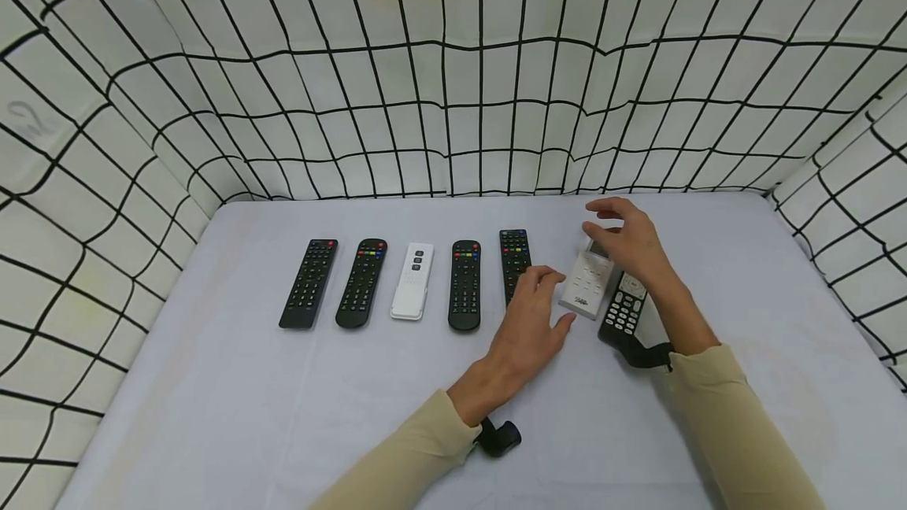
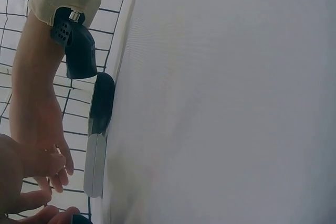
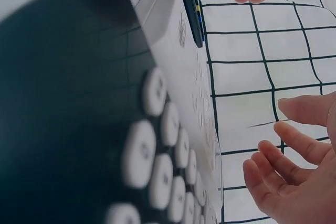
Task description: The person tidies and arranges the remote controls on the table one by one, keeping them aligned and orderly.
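My left hand hovers over the lower end of a black remote control, fingers loosely bent and holding nothing; its fingertips are just left of a white remote control. Whether it touches the black remote is hidden. My right hand is above the far end of the white remote, thumb and fingers spread apart. In the right wrist view, nothing lies between the fingers of that right hand. Beneath my right wrist lies a black remote with white buttons, close to the white one and partly covered by the arm.
Further left lie a black remote, another black remote, a white remote with a few buttons and a rounded black remote. They rest on a white-covered table. Black netting encloses the back and sides.
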A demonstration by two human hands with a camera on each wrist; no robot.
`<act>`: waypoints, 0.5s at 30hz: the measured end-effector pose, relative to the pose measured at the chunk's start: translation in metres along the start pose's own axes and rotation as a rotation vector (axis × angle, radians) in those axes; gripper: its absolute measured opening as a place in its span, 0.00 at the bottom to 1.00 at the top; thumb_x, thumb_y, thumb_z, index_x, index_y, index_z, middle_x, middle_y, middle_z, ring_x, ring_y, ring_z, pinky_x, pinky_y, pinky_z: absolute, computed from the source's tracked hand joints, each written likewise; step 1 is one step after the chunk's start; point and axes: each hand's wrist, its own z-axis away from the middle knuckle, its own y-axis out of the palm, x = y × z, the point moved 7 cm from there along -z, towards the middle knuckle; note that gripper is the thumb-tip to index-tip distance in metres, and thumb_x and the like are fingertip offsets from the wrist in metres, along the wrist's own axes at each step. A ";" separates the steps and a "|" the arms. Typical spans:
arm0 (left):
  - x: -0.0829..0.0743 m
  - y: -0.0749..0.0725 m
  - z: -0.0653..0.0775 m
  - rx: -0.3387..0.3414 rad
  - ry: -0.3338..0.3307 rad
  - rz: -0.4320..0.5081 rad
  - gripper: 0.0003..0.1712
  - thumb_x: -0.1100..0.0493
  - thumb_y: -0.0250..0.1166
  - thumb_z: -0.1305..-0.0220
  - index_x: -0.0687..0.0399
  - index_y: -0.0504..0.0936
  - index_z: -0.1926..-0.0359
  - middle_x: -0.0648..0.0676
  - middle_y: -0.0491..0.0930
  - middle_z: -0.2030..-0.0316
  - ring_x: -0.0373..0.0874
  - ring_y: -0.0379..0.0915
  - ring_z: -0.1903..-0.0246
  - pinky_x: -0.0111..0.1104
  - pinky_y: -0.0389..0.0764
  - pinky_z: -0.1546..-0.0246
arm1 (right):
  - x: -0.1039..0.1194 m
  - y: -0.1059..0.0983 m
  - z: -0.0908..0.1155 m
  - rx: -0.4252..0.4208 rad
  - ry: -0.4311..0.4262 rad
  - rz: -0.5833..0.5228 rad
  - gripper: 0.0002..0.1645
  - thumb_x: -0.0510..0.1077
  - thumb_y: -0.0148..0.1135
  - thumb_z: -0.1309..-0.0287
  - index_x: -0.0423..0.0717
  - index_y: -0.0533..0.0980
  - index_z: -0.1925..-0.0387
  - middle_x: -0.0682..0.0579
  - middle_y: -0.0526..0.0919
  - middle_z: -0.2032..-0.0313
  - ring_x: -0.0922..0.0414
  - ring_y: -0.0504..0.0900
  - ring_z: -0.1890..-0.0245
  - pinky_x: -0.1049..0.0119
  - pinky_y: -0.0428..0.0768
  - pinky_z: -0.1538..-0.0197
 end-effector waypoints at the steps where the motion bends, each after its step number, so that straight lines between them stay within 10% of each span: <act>1: 0.000 0.001 0.000 0.006 -0.003 0.002 0.31 0.60 0.73 0.34 0.61 0.74 0.33 0.58 0.70 0.34 0.47 0.71 0.33 0.33 0.77 0.32 | -0.001 -0.001 0.001 -0.002 0.002 0.000 0.26 0.43 0.62 0.27 0.38 0.72 0.33 0.35 0.72 0.31 0.38 0.72 0.30 0.41 0.75 0.31; 15: -0.003 0.008 -0.001 0.055 -0.021 0.025 0.33 0.61 0.72 0.33 0.62 0.71 0.31 0.59 0.69 0.33 0.47 0.71 0.32 0.33 0.76 0.32 | -0.013 -0.012 0.005 -0.010 0.022 0.019 0.27 0.44 0.62 0.27 0.37 0.72 0.32 0.32 0.69 0.29 0.33 0.72 0.32 0.38 0.76 0.34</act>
